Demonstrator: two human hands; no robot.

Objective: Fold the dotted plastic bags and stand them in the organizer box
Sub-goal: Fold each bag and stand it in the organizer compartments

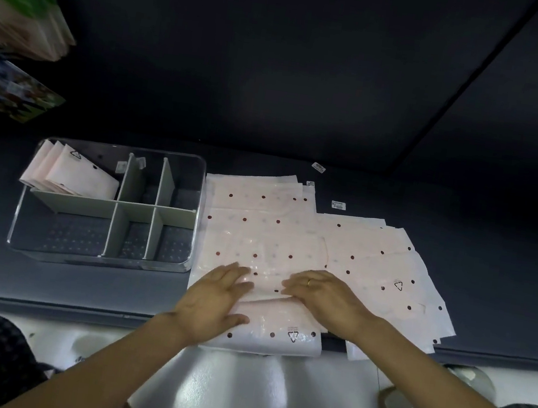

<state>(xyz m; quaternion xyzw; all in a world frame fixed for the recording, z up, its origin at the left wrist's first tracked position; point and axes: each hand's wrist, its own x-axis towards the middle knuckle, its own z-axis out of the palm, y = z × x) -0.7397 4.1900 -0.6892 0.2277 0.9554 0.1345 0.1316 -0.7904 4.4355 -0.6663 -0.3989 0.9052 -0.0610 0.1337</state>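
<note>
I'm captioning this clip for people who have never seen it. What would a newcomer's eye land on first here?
First, the two hands, left hand and right hand, pressing flat on a pale pink dotted plastic bag at the table's near edge. Behind them spreads a heap of unfolded dotted bags. To the left stands a clear organizer box with folded bags upright in its far-left compartment.

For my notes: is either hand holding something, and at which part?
Neither grips anything: left hand and right hand press flat on the folded-over near edge of the top dotted bag.
</note>
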